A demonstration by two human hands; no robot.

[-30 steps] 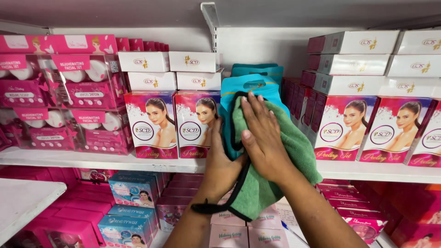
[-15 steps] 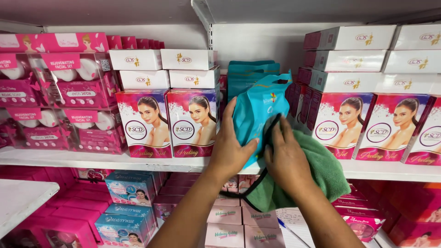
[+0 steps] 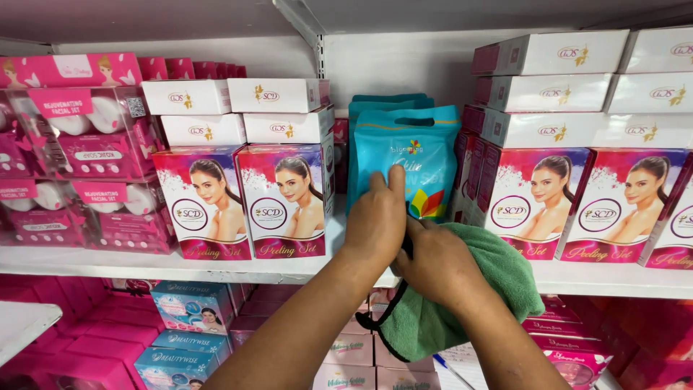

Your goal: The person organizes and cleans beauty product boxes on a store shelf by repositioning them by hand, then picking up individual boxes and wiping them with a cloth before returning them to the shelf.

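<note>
A white-painted wall [image 3: 390, 65] closes the back of a white shop shelving unit, with a slotted metal upright [image 3: 318, 58] running down it. The long white shelf board [image 3: 144, 266] crosses the whole view, and the pale underside of a higher white shelf [image 3: 144, 18] roofs it. At lower left juts the corner of a white counter top [image 3: 22, 321]. Light falls evenly and brightly, throwing only soft shadows

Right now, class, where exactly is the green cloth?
In the head view, the green cloth sits lower centre-right, bunched in the right hand, just below the teal pouch at the white shelf edge.
</note>
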